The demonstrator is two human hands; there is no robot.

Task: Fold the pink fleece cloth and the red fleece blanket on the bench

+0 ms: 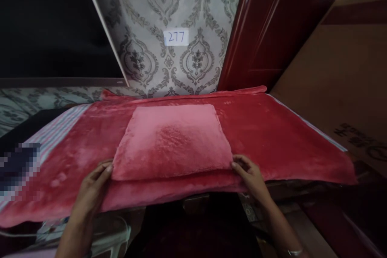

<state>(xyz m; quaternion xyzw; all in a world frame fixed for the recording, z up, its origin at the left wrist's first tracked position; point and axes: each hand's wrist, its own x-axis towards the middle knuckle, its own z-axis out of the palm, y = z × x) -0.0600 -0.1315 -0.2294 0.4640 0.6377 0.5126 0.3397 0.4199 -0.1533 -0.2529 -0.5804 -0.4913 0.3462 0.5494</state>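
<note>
A pink plush cloth [173,137], roughly rectangular with a darker red patch in its middle, lies flat on a larger red plush blanket [256,137]. My left hand [95,183] pinches the cloth's near left corner between thumb and fingers. At the near right corner, my right hand [248,173] grips the cloth in the same way. The near edge of the cloth lies just behind the front edge of the red blanket, which hangs slightly over the table's front.
Striped fabric [65,125] shows along the left side. A large dark screen [57,24] stands at the back left. Patterned wallpaper carries a paper label [175,36] reading 277. A cardboard box [341,88] and a dark red door panel [256,20] are at right. Below left is a white stool [116,238].
</note>
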